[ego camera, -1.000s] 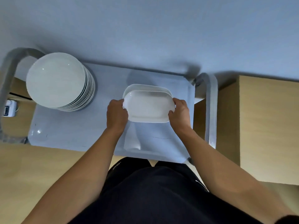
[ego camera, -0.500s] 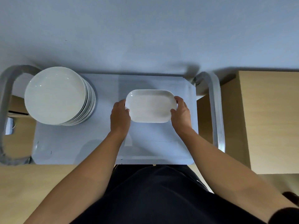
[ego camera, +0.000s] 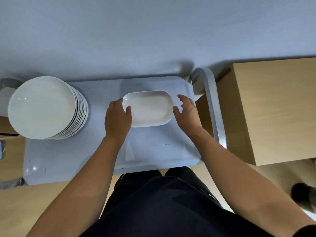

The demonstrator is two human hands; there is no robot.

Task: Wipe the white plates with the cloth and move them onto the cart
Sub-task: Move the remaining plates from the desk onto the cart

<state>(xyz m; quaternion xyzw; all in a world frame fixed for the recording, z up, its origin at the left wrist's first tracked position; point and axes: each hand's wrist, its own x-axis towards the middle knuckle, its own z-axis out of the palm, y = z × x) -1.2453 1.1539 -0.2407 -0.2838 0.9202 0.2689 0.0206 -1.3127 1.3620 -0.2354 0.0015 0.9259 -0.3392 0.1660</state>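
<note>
Release under way: right hand (ego camera: 187, 111), clamped on the white oblong ceramic dish (ego camera: 148, 108) half a sec ago, now has fingers spread & clear of its end. Left hand (ego camera: 118, 117) fingers still touch the other end, thumb on rim. Dish sits flat on the grey cart top (ego camera: 153, 151), right of the stack of round white plates (ego camera: 42, 106), so this one looks delivered. Long axis runs left-right, hollow side up.

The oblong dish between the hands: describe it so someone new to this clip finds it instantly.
Start at the pale blue cart top with its metal handle on the right. Right of the stack of round plates lies the white oblong dish, the only non-round piece, alone.
</note>
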